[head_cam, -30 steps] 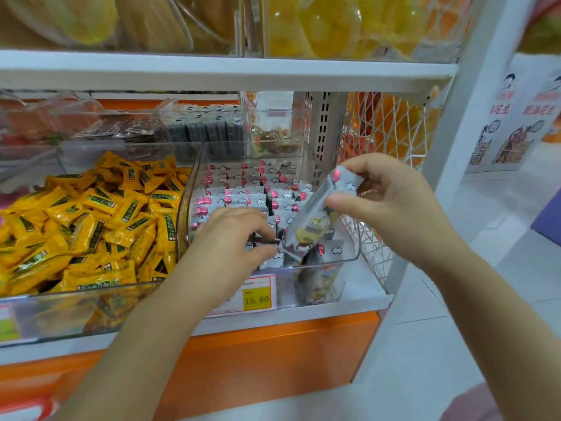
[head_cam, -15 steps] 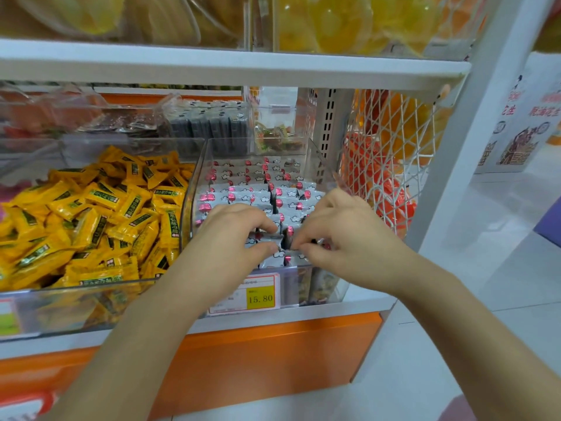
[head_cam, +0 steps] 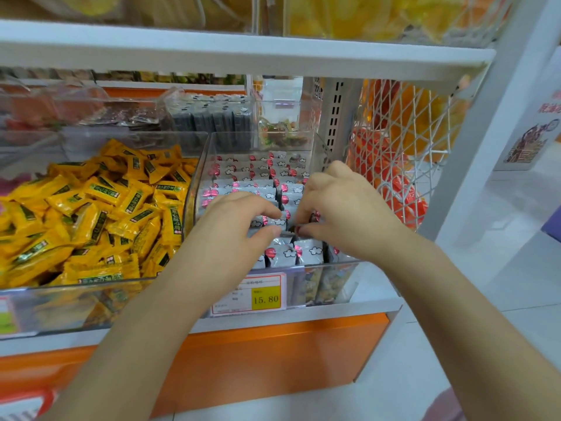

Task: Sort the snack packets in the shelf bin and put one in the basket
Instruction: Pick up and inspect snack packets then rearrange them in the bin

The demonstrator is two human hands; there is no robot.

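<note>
A clear plastic shelf bin [head_cam: 321,150] holds rows of upright grey snack packets [head_cam: 243,183] with white clouds and pink dots. Both hands are inside its front half. My left hand [head_cam: 233,220] pinches the tops of packets with thumb and forefinger. Close beside it, my right hand [head_cam: 337,208] has its fingertips pressed down among the packets at the bin's middle. What each hand grips is partly hidden by the fingers. No basket is in sight.
A neighbouring clear bin [head_cam: 76,299] full of yellow packets [head_cam: 100,208] sits to the left. A yellow price tag [head_cam: 264,297] reading 15.80 hangs on the bin's front. A white wire mesh panel [head_cam: 403,141] stands to the right, with a white shelf board [head_cam: 243,53] overhead.
A second ago my right hand held one packet up above the bin. It has come down with it into the bin beside my left hand. Since then both hands barely shifted.
</note>
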